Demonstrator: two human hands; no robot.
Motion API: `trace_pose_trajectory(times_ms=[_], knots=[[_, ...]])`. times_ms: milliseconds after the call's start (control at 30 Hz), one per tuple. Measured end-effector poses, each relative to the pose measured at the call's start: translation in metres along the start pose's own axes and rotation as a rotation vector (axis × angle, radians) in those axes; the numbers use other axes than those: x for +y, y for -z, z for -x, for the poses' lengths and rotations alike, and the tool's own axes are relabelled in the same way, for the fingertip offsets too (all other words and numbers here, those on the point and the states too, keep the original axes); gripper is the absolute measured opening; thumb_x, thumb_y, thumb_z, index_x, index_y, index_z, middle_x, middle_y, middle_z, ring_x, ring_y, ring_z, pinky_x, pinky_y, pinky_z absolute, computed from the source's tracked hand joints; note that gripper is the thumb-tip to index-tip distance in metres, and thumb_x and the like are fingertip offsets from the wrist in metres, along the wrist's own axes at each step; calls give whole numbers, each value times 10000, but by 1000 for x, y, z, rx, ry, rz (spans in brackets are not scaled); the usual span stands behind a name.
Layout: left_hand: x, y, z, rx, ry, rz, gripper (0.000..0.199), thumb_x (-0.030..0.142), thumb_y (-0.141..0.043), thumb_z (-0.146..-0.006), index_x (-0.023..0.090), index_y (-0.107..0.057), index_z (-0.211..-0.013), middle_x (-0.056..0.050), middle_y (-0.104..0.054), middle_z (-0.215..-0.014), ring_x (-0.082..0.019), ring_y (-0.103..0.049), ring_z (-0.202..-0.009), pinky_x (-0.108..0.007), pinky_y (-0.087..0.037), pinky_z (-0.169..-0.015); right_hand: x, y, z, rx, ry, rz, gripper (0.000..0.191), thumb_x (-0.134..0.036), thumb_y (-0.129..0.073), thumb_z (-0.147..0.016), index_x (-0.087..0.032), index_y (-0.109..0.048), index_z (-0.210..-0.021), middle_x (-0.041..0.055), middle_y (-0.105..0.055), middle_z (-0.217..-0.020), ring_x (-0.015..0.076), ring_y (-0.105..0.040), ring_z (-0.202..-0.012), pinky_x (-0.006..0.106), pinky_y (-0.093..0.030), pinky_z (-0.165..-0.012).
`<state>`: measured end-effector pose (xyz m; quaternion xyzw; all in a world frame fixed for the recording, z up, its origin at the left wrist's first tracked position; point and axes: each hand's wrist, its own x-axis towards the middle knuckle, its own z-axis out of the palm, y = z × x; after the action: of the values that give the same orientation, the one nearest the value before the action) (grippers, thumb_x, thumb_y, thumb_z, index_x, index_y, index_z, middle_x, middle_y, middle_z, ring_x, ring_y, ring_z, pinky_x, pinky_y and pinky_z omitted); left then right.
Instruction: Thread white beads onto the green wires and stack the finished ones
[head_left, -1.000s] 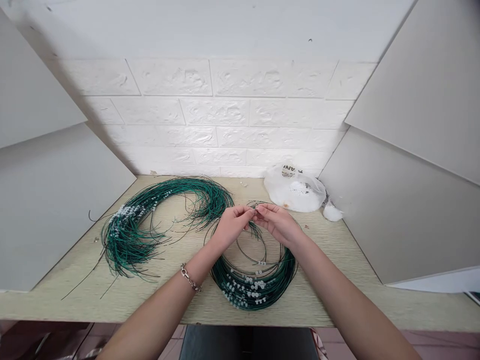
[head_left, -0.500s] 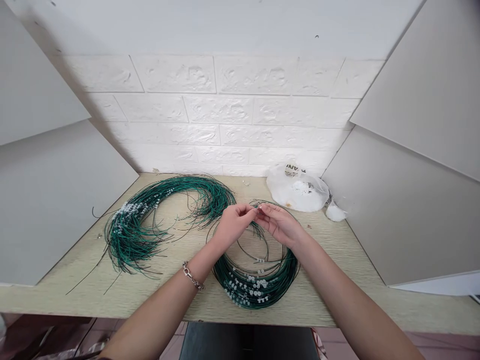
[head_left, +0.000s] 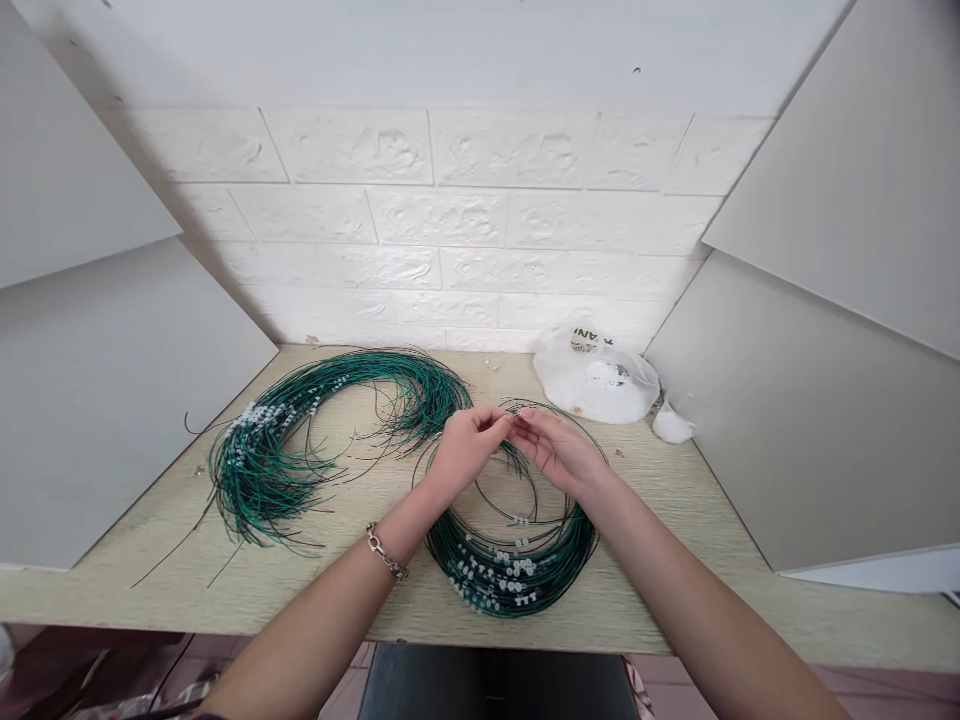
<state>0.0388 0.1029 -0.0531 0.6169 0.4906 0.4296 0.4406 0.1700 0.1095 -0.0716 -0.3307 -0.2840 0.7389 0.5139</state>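
Note:
My left hand (head_left: 466, 447) is closed in a pinch, with thumb and forefinger meeting the fingertips of my right hand (head_left: 559, 447). My right hand is pinched too, its other fingers curled loosely below. Whatever lies between the fingertips is too small and covered to make out. Beneath both hands rests a round coil of dark green wires (head_left: 442, 535), with small white beads (head_left: 517, 568) clustered along its near side. A few thin wire loops rise from the coil toward the hands. On the left lies a curved bundle of green wires (head_left: 277, 480), also carrying white beads.
A clear plastic bag (head_left: 555, 385) of small white pieces sits at the back right, beside a small white bundle (head_left: 673, 425). Grey panels (head_left: 750, 400) flank the wooden table (head_left: 360, 590), and a white brick-patterned wall (head_left: 472, 215) stands behind it.
My right fingertips have shifted slightly and the small pale bit at their tip no longer shows. The coil and the bundle lie as before.

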Motion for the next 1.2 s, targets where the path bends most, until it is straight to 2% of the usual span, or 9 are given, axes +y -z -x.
trace_pose_trajectory(times_ms=[167, 300, 433, 567, 667, 800, 900, 1033, 1200], knots=[[-5, -1, -2, -61, 179, 346, 246, 332, -541, -689, 93, -587, -719, 7, -489, -504, -34, -333, -408, -168, -195, -373, 1, 2, -1, -9, 136, 144, 103, -238, -633, -641, -152, -598, -685, 11, -627, -711, 106, -577, -723, 244, -459, -739], [-7, -3, -3, -60, 247, 550, 207, 284, -581, -666, 84, -574, -719, -61, -585, -719, -25, -405, -463, -152, -186, -357, 0, 3, -1, 24, 299, 531, 141, -284, -609, -654, -151, -584, -695, 16, -618, -711, 126, -566, -706, 273, -444, -707], [-8, -3, -3, -67, 239, 528, 210, 288, -579, -674, 81, -585, -708, -59, -584, -694, -22, -411, -457, -147, -192, -355, -2, 2, 1, 91, 472, 861, 119, -266, -548, -690, -159, -587, -723, 22, -617, -715, 137, -561, -679, 266, -436, -644], [-8, -2, -4, -69, 227, 464, 223, 301, -578, -674, 79, -592, -689, -43, -564, -608, -26, -410, -435, -152, -193, -356, -3, 3, 2, 90, 669, 1098, 131, -200, -497, -705, -185, -619, -747, 31, -634, -778, 148, -571, -731, 266, -440, -656], [-8, -2, -4, -61, 230, 465, 223, 298, -577, -673, 78, -592, -705, -56, -585, -646, -24, -402, -429, -159, -195, -356, -3, 3, 3, 88, 723, 1186, 143, -194, -491, -707, -194, -631, -738, 28, -640, -764, 147, -574, -711, 270, -440, -653], [-7, -2, -5, -51, 237, 460, 243, 308, -580, -663, 78, -590, -738, -68, -599, -691, -28, -402, -435, -166, -192, -357, -4, 3, 4, 112, 613, 1077, 124, -229, -520, -698, -190, -631, -736, 20, -643, -734, 143, -578, -665, 278, -442, -639], [-7, -1, -5, -49, 212, 429, 245, 320, -576, -660, 85, -585, -727, -47, -581, -656, -32, -391, -433, -167, -189, -361, -4, 3, 3, 58, 397, 758, 112, -265, -559, -685, -182, -623, -726, 19, -644, -734, 145, -586, -714, 290, -446, -697], [-5, 0, -4, -52, 124, 251, 241, 341, -542, -680, 103, -583, -685, 27, -458, -452, -40, -330, -395, -172, -216, -380, -3, 4, 0, -20, 115, 245, 125, -264, -618, -657, -165, -620, -733, 16, -638, -739, 118, -582, -738, 262, -453, -730], [1, -1, 0, -36, 15, 87, 222, 313, -511, -688, 113, -593, -636, 32, -442, -458, -62, -375, -439, -185, -292, -431, 3, 4, 0, -30, -37, 18, 94, -211, -638, -646, -159, -623, -723, 6, -636, -738, 98, -580, -732, 244, -454, -765]])
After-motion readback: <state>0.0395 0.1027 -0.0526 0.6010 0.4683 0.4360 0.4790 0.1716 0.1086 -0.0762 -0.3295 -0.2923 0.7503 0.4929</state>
